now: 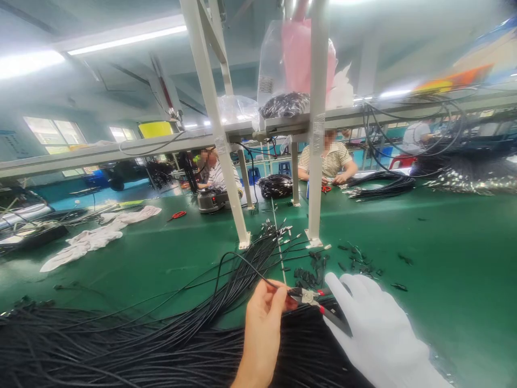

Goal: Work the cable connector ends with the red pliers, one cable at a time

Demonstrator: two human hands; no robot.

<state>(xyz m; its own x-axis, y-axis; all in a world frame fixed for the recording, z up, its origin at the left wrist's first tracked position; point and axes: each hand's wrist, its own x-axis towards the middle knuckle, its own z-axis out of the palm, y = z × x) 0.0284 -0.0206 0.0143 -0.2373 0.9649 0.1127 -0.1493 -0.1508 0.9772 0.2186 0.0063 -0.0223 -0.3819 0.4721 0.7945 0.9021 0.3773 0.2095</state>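
Observation:
My bare left hand [262, 323] pinches the end of a thin black cable [236, 258] that loops up and back toward the bundle. My right hand [375, 328], in a white glove, grips small pliers [319, 304] with red-and-black handles; the jaws sit at the cable end next to my left fingertips. Under both hands lies a large bundle of black cables [133, 345] spread across the green table [444, 242]. Several short black cut-off pieces [311, 275] lie just beyond the pliers.
White frame legs [315, 161] stand on the table behind the cables. A white cloth [97, 234] and red scissors [176, 215] lie far left. Two people sit working across the table near a cable coil [276, 186]. Bags of cables rest on the overhead shelf [283, 105].

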